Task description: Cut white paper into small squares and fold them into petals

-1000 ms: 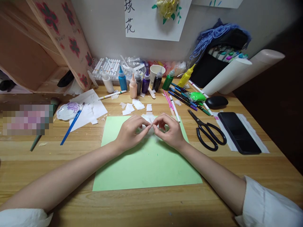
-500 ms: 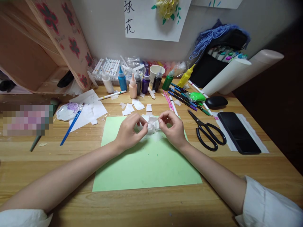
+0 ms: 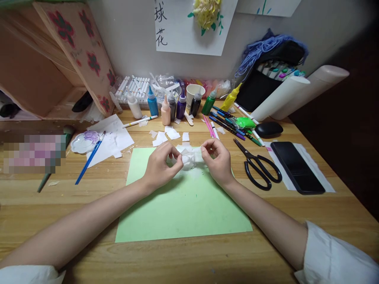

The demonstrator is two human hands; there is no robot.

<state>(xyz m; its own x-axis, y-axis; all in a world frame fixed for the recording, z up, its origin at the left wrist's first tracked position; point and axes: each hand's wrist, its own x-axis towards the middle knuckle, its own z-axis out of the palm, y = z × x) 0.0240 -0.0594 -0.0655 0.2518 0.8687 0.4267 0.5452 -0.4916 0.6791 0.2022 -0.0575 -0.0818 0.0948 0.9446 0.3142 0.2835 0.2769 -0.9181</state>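
White crumpled tissue paper point(image 3: 189, 158) lies at the upper part of a green sheet point(image 3: 183, 209). My left hand point(image 3: 162, 163) pinches a bit of this tissue between thumb and index finger, at the tissue's left side. On the right side, my right hand point(image 3: 217, 159) has thumb and fingertips brought together just beside the tissue; whatever is between them is too small to make out. Several white paper scraps point(image 3: 172, 133) lie beyond the sheet's far edge.
Paint bottles point(image 3: 152, 102) and a paper cup point(image 3: 195, 92) stand near the wall. Black scissors point(image 3: 257, 163), a phone point(image 3: 297, 167) and markers point(image 3: 226, 126) lie right. A paintbrush point(image 3: 90, 157) and palette point(image 3: 84, 142) are left.
My right hand has moved slightly right, away from my left hand. The gap between the hands is wider, and more of the tissue shows there.
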